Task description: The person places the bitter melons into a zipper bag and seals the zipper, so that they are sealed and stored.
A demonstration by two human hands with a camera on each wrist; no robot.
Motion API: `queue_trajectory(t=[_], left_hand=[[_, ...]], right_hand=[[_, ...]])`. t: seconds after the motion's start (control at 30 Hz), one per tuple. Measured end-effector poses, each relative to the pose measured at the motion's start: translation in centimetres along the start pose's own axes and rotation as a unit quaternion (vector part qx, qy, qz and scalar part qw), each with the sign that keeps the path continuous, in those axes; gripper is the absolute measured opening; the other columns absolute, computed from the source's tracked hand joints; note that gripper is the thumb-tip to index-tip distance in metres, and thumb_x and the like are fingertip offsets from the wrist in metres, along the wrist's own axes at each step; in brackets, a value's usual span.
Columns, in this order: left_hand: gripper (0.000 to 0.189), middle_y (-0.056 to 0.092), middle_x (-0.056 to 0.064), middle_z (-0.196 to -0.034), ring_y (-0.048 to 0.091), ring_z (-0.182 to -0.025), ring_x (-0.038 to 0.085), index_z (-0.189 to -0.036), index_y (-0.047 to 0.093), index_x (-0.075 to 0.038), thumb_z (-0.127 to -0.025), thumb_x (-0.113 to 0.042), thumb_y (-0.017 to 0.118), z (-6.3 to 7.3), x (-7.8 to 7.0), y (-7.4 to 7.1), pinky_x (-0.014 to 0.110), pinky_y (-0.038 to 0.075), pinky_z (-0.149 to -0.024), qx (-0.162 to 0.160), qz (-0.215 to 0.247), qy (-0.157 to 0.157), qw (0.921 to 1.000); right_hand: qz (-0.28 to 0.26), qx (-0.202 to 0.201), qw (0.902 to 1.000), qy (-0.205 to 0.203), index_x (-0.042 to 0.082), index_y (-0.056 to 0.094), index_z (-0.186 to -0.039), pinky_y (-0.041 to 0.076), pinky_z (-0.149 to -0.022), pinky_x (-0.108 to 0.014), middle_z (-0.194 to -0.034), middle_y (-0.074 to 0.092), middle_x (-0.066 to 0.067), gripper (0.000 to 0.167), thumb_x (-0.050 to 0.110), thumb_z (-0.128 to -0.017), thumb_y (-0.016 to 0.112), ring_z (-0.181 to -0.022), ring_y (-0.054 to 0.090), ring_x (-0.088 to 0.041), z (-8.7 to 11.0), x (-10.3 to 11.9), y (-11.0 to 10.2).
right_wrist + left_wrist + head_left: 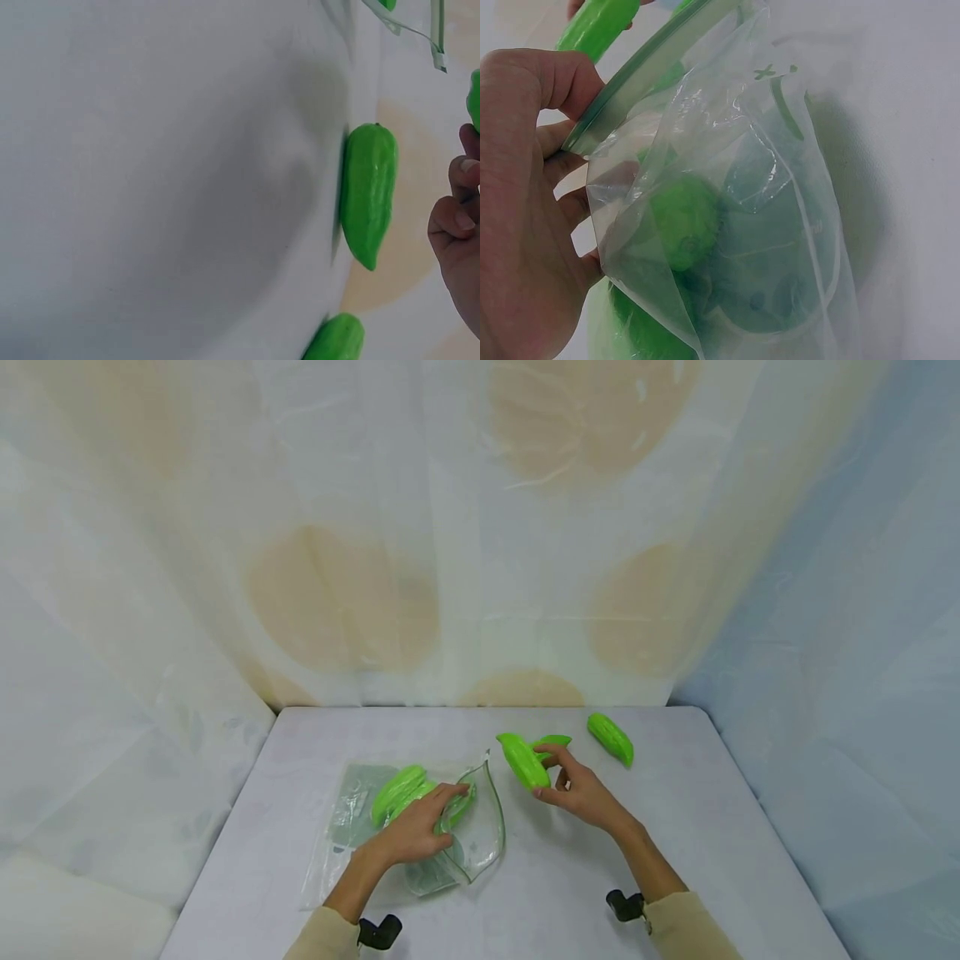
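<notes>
Hard to make out first. Gourds in the bag [397, 793] show blurred through clear film; count uncertain, two at least, the left hand [418, 828] covering part of them. A loose gourd [559, 739] is half hidden behind the right hand [588, 795]. In the right wrist view that hand is cut by the frame edge, only a sliver of the held gourd [523, 761] showing; a far gourd [611, 739] is cropped at the bottom there.

Container: clear zip bag [480, 837], lying on the table [720, 852], green-edged mouth gaping toward the right hand. A dark greenish patch shows through the film; nature unclear.

Left fingers bent over the bag's rim, gripping it, some seen through film. Right thumb and fingers pinch the held gourd, which is tilted, outside the bag, near its mouth, above the table. Loose gourd and far gourd both lie on the table, well apart.

Sleeves [693, 927] run out of frame below.
</notes>
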State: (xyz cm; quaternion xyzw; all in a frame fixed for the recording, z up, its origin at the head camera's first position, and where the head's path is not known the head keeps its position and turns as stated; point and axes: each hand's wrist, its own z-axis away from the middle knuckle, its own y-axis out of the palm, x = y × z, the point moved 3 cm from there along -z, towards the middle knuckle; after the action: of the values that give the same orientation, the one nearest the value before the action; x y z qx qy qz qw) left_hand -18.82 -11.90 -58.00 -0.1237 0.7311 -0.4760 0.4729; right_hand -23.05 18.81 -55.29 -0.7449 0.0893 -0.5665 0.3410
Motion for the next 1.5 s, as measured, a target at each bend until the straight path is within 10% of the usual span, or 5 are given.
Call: queue_trajectory(t=[0.63,1.5], left_hand=[[0.079,0.045,-0.004,-0.151,0.049,-0.134,0.018,-0.157,0.033,-0.018,-0.083,-0.013,0.063,0.0,0.2,0.2,0.050,0.046,-0.102,-0.002,0.001,0.002,1.0000],[0.080,0.045,-0.005,-0.151,0.049,-0.135,0.017,-0.157,0.032,-0.019,-0.084,-0.015,0.063,-0.1,0.1,0.2,0.049,0.046,-0.104,0.008,0.001,-0.002,1.0000]], right_hand=[[-0.020,0.114,0.9932,-0.015,0.032,0.049,-0.141,0.049,-0.065,-0.032,-0.109,0.063,-0.002,0.061,0.040,-0.087,0.075,-0.077,0.058,-0.020,1.4,0.4,1.8],[0.028,0.152,0.9880,0.006,0.037,0.047,-0.141,0.050,-0.061,-0.030,-0.108,0.064,-0.001,0.058,0.051,-0.090,0.070,-0.069,0.059,-0.013,0.8,1.0,5.2]])
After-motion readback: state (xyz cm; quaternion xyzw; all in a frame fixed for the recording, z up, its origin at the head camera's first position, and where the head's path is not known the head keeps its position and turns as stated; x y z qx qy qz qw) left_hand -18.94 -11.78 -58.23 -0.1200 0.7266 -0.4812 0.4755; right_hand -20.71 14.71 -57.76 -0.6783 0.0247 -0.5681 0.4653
